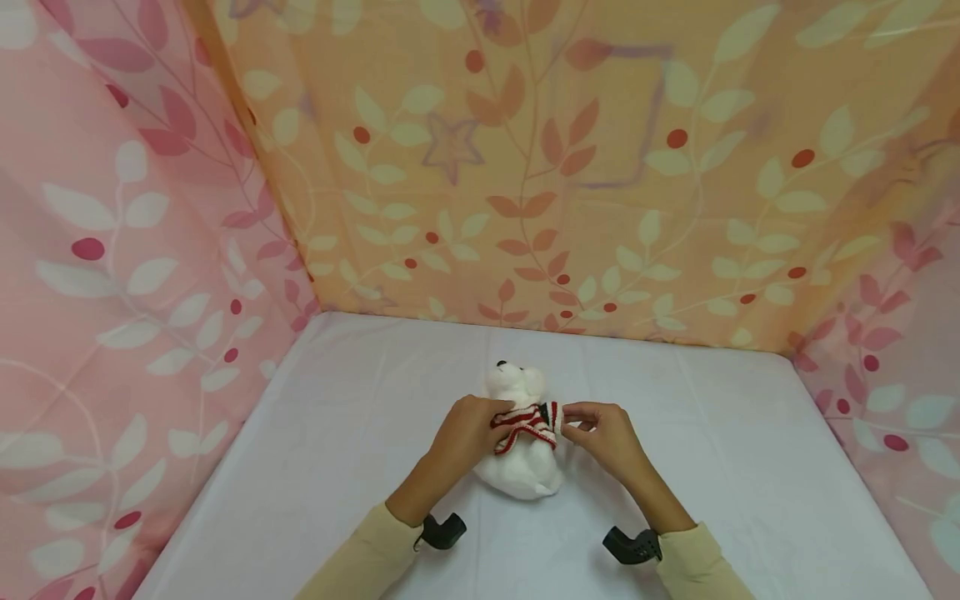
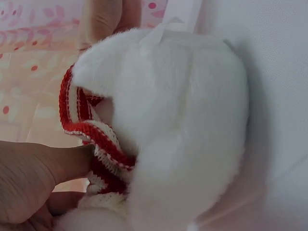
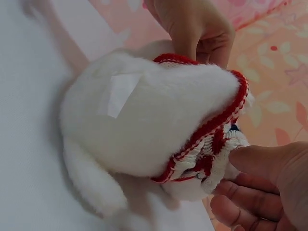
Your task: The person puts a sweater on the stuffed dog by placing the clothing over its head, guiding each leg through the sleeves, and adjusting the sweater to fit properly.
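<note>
A white plush bear (image 1: 521, 479) with a black nose is on the white table, its head toward the back. Around its upper body is a small red-and-white striped knitted sweater (image 1: 525, 425), whose lower edge stands loose from the fur in the left wrist view. My left hand (image 1: 472, 429) pinches the knit at the bear's left side in the head view, thumb over the fabric. On the other side my right hand (image 1: 609, 433) pinches the white cuff of a sleeve (image 3: 222, 161) between thumb and fingers. A white label (image 3: 118, 94) sticks out of the fur.
The white-covered table (image 1: 360, 400) reaches back to an orange leaf-patterned curtain (image 1: 510, 167). Pink patterned curtains (image 1: 135, 275) hang at both sides. Black wrist mounts (image 1: 633, 547) jut inward from both of the person's wrists above the table.
</note>
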Action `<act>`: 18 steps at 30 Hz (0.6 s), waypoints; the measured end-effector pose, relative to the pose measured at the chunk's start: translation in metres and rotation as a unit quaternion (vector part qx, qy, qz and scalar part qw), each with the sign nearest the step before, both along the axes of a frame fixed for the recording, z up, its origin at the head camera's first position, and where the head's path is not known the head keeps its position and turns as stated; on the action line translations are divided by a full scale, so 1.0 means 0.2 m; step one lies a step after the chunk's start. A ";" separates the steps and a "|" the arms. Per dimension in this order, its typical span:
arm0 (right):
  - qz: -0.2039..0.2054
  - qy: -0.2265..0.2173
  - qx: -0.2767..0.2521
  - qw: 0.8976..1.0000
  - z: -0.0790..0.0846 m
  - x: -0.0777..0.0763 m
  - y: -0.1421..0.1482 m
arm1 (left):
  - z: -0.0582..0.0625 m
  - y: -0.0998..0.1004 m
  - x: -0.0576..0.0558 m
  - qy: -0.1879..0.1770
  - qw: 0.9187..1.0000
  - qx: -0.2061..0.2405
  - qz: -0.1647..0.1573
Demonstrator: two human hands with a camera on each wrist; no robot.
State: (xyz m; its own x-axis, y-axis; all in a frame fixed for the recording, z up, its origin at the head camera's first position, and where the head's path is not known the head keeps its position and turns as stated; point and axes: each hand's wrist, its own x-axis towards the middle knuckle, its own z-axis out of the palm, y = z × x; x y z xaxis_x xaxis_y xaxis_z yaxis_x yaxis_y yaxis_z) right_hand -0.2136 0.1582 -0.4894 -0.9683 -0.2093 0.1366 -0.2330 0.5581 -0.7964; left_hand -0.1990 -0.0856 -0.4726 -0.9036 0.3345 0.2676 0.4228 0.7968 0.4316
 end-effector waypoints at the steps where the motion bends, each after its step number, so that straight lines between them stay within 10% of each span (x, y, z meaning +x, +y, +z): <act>1: 0.004 -0.002 0.001 1.000 0.00 0.00 0.00 | 0.00 0.00 0.00 0.000 1.000 0.002 0.000; 18: 0.063 -0.044 -0.024 0.997 0.01 -0.07 -0.06 | 0.00 0.08 -0.02 0.020 0.999 -0.041 0.020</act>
